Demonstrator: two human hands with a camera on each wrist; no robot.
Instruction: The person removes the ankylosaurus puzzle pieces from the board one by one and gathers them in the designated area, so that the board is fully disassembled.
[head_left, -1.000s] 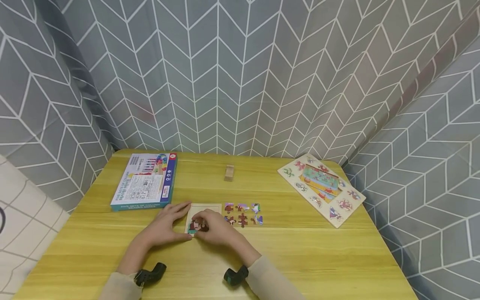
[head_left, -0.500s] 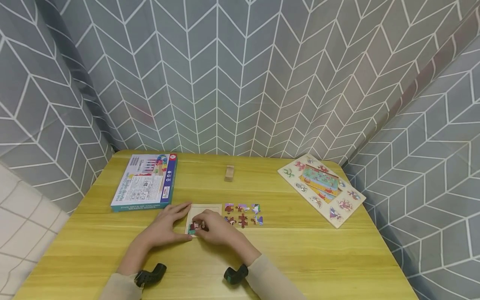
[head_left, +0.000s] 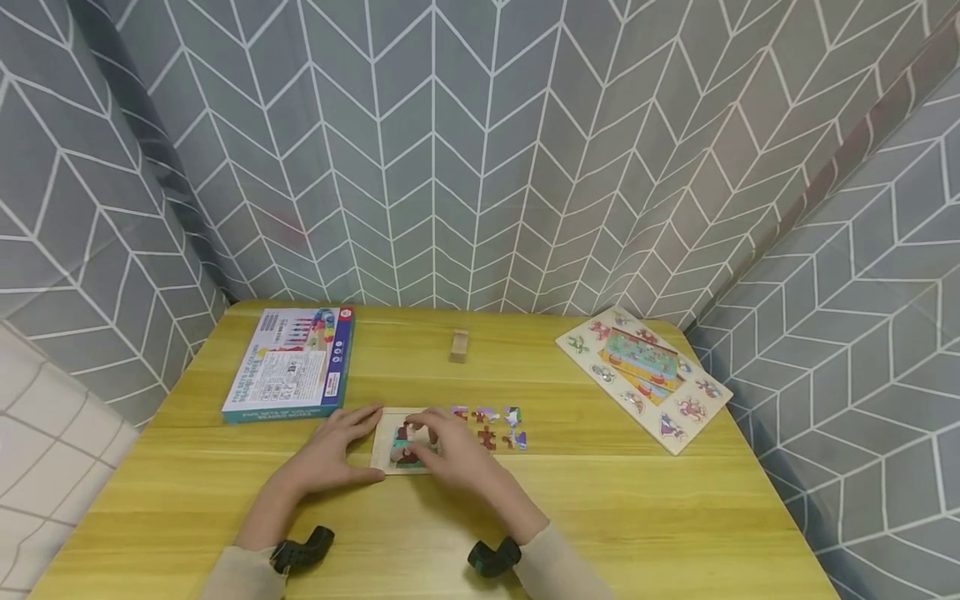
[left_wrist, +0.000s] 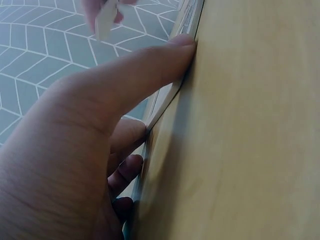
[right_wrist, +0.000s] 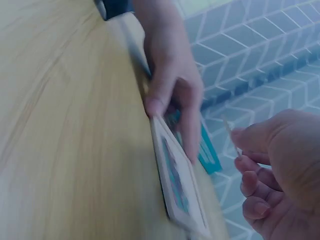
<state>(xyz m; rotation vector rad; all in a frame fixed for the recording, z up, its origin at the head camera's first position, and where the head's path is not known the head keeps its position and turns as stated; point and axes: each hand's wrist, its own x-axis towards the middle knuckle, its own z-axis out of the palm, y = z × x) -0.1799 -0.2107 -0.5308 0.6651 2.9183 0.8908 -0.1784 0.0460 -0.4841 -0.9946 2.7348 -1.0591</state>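
A small wooden jigsaw tray [head_left: 381,442] lies on the table, with a few teal and brown pieces showing inside it. My left hand [head_left: 332,447] rests at its left side, thumb at the near corner and forefinger at the far one, fingers spread. My right hand [head_left: 461,454] pinches a pale-backed jigsaw piece [right_wrist: 231,135] between thumb and fingers. In the right wrist view the piece is lifted clear of the tray, edge-on, so its picture does not show. The right hand covers the tray's right part in the head view.
Several loose jigsaw pieces [head_left: 516,416] lie right of the tray, partly behind my right hand. A boxed toy set [head_left: 292,367] stands back left, a small wooden block [head_left: 459,346] at the back. A picture board [head_left: 686,425] bearing cards [head_left: 641,360] lies at right.
My right hand has moved from the tray's near left part up and to the right, lifting a jigsaw piece and uncovering teal and brown pieces. The left hand stays put.
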